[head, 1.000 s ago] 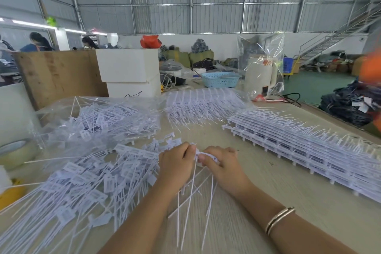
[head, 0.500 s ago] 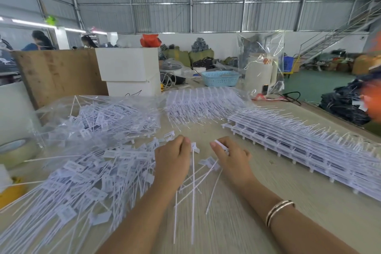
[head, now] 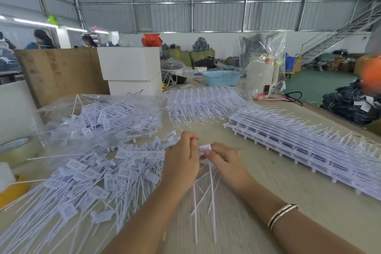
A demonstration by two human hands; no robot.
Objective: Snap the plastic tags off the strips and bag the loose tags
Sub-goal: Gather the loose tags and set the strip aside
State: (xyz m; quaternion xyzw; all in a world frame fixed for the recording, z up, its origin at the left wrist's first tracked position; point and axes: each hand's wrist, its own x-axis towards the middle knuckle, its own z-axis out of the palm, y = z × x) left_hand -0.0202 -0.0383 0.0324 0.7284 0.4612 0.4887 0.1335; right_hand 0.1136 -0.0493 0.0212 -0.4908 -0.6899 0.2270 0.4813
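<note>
From the head camera, both hands meet at the middle of the pale wooden table [head: 268,181]. The left hand [head: 182,161] has its fingers curled in toward the right hand [head: 223,162], and between their fingertips they pinch a small white plastic tag [head: 204,148] whose thin white tails hang down toward the viewer over the tabletop. A thin banded bracelet [head: 282,213] sits on the right forearm.

To the left of the hands lies a loose heap of white tags with long tails [head: 86,175], spread across the table. Behind that heap, a clear plastic bag [head: 99,115] holds more white tags, lying flat with its mouth toward the heap. To the right, well apart from the hands, a long stack of white tag strips [head: 309,146] runs diagonally away, their tails bristling upward. Another batch of strips in clear wrap [head: 206,101] lies at the far middle.

A roll of clear tape [head: 16,148] rests at the left edge. A light blue perforated basket [head: 222,78] stands farther back, beside two stacked white boxes [head: 129,70].
</note>
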